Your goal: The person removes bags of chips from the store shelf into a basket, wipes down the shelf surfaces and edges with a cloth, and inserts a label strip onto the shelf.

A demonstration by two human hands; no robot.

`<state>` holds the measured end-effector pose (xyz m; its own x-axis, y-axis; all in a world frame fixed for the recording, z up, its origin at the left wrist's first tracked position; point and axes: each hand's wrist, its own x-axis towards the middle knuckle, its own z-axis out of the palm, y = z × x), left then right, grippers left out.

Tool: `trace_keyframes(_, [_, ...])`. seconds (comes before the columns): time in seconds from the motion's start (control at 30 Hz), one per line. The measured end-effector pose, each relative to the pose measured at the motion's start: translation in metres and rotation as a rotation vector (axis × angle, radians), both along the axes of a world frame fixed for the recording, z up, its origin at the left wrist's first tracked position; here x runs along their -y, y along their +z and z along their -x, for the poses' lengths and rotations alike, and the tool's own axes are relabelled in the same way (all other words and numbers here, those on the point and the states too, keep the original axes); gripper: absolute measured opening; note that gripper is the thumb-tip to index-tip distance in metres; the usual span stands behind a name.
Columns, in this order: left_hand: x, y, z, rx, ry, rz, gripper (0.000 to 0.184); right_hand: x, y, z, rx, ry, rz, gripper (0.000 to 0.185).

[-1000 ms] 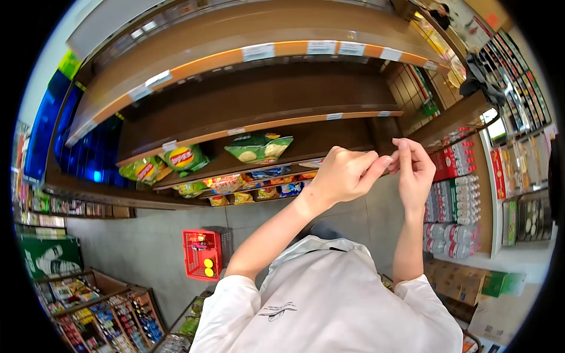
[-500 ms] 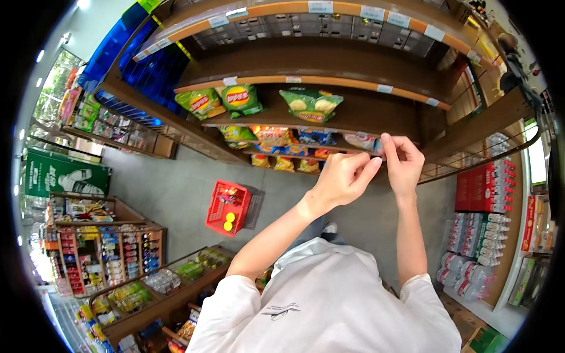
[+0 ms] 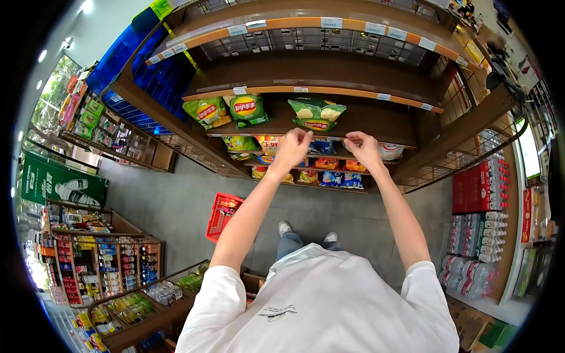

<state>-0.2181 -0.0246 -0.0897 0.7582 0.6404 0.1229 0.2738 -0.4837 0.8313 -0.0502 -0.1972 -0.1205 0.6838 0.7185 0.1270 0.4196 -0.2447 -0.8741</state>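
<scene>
My left hand (image 3: 293, 147) reaches forward before the shelf unit, just below a green chip bag (image 3: 316, 114) that lies on a brown shelf (image 3: 365, 120). Its fingers are curled together, and what they hold, if anything, is too small to make out. To the right, with a gap between, my right hand (image 3: 364, 148) has its fingers bent and thumb close to them; its contents cannot be made out either. Further left on that shelf stand a yellow-green bag (image 3: 208, 112) and another green bag (image 3: 247, 110). Lower shelves hold several colourful snack bags (image 3: 326, 163).
A red basket (image 3: 222, 216) with items sits on the grey floor at left, partly behind my left forearm. Bottled water (image 3: 471, 273) and red drink packs (image 3: 479, 187) are stacked at right. Product racks (image 3: 106, 265) stand at lower left. A person (image 3: 491, 41) is at upper right.
My hands have moved apart and forward toward the shelves; before, they were close together in front of my chest. The view has shifted, and both shoes now show below.
</scene>
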Motion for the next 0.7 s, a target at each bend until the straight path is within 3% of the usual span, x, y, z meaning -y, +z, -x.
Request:
trace_keyframes(0.23, [-0.064,-0.048,0.019,-0.175,-0.01,0.057,0.055,-0.045,-0.029,0.012,-0.059,-0.082,0.185,0.065])
trace_keyframes(0.27, [-0.071,-0.051,0.019,-0.19,-0.052,0.089,0.065,-0.047,-0.029,0.011,0.008,-0.068,0.255,0.07])
trace_keyframes(0.33, [-0.084,-0.059,0.016,-0.145,-0.098,0.108,0.067,-0.045,-0.028,0.007,0.101,-0.035,0.369,0.08])
trace_keyframes(0.57, [-0.095,-0.058,-0.014,-0.056,-0.269,0.053,0.088,-0.047,-0.025,-0.013,0.18,-0.021,0.607,0.094])
trace_keyframes(0.6, [-0.099,-0.058,-0.019,-0.113,-0.32,0.086,0.101,-0.054,-0.024,-0.015,0.2,-0.033,0.61,0.096])
trace_keyframes(0.7, [-0.103,-0.058,-0.036,-0.326,-0.315,0.059,0.112,-0.072,-0.02,-0.019,0.213,-0.01,0.616,0.096])
